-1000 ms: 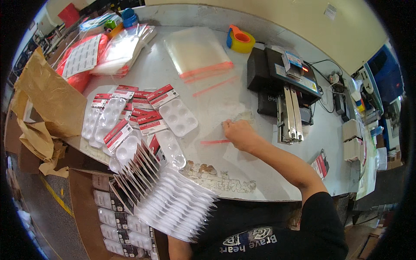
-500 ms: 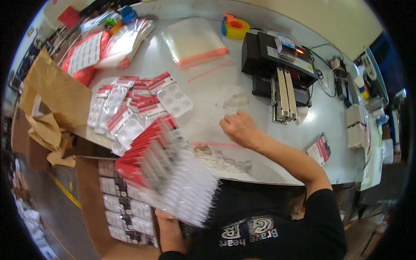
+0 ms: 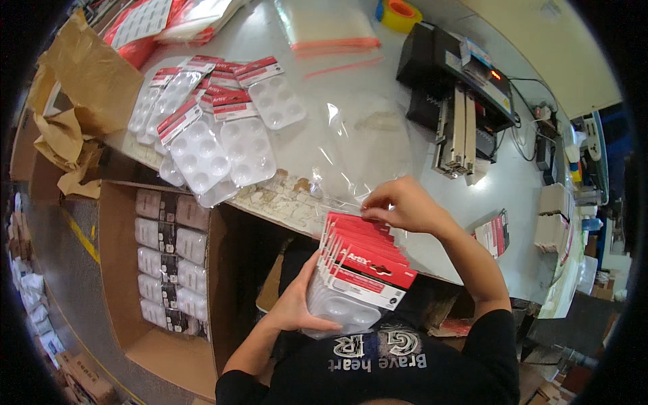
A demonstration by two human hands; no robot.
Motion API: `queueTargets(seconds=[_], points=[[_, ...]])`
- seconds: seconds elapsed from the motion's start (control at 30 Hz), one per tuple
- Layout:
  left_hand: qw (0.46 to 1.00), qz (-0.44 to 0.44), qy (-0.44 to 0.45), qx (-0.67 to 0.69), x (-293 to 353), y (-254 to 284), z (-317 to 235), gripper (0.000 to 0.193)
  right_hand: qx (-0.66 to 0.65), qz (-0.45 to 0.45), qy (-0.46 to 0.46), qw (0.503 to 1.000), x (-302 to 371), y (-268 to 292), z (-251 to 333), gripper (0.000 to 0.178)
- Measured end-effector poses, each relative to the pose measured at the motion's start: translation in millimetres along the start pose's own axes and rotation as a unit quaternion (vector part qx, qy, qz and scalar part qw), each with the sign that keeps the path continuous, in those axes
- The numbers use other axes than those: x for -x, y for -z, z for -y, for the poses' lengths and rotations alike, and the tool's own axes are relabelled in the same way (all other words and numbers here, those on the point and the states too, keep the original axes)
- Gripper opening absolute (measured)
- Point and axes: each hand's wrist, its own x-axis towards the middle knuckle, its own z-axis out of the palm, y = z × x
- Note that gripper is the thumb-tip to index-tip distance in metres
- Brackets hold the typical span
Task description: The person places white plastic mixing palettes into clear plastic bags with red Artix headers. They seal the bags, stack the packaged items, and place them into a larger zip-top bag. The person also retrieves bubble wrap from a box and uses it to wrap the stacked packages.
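Observation:
In my left hand (image 3: 297, 302) is a thick stack of packaged white plastic paint palettes (image 3: 368, 280), their red header cards fanned toward the table's front edge. My thumb lies across the front pack. My right hand (image 3: 408, 206) is just beyond the stack, fingers pinched at the near edge of a clear plastic bag (image 3: 368, 138) that lies on the tabletop. The red cards reach up close under that bag edge. Further packed palettes (image 3: 202, 155) lie in a loose overlapping pile on the table's left.
An open carton (image 3: 125, 283) with rows of packed palettes stands at lower left, beside crumpled brown paper (image 3: 88, 81). Clear bags with red strips (image 3: 331, 27), a tape roll (image 3: 399, 15) and a black machine (image 3: 466, 81) occupy the back. One red-carded pack (image 3: 493, 236) lies at right.
My left hand has swung the palette stack from the carton side rightward, in front of my body. My right hand has shifted slightly right, its fist loosened into a pinch. The view has tilted down.

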Motion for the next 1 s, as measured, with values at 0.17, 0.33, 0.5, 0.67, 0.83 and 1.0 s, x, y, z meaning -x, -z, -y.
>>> queueTargets(seconds=[0.17, 0.33, 0.5, 0.67, 0.83, 1.0], points=[[0.996, -0.035, -0.053, 0.063, -1, -9, 3, 0.146, -0.059, -0.034, 0.065, 0.996, 4, -7, 13, 0.014], [0.994, -0.047, -0.080, 0.059, -8, -5, 2, 0.146, -0.063, -0.026, 0.037, 0.997, 5, -3, 16, 0.015], [0.998, -0.004, -0.064, -0.006, -15, 0, 5, 0.139, -0.046, -0.049, 0.050, 0.996, -1, -14, 8, 0.016], [0.998, -0.027, -0.010, 0.048, -12, 0, 7, 0.130, -0.057, -0.061, 0.010, 0.996, 2, -10, 17, 0.016], [0.998, -0.058, -0.007, 0.010, -11, -3, 9, 0.129, -0.008, -0.064, -0.022, 0.998, 26, -12, 44, 0.013], [0.993, -0.060, -0.071, -0.079, -11, -4, 8, 0.116, 0.166, -0.093, -0.060, 0.980, 14, -81, 38, 0.014]])
